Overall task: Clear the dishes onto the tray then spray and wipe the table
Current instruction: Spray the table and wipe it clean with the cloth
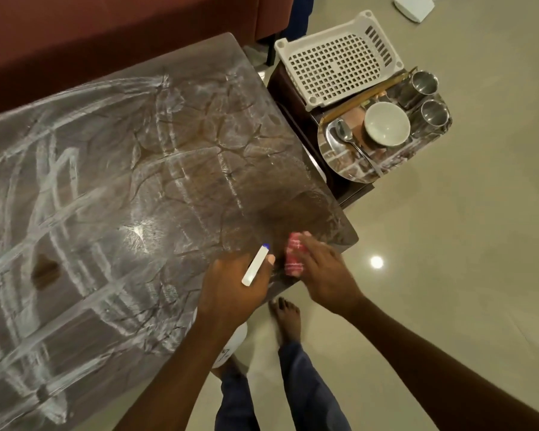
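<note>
Streaked table (137, 169); left hand (231, 290) mostly hides spray bottle (255, 265).

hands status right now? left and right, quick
Left hand: closed round the spray bottle.
Right hand: closed on the cloth at the corner of the table; the picture is a little blurred there.

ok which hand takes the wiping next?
Right. The right hand holds the cloth at the corner of the table, with the white streaks in front of it. The left hand is busy gripping the spray bottle.
</note>
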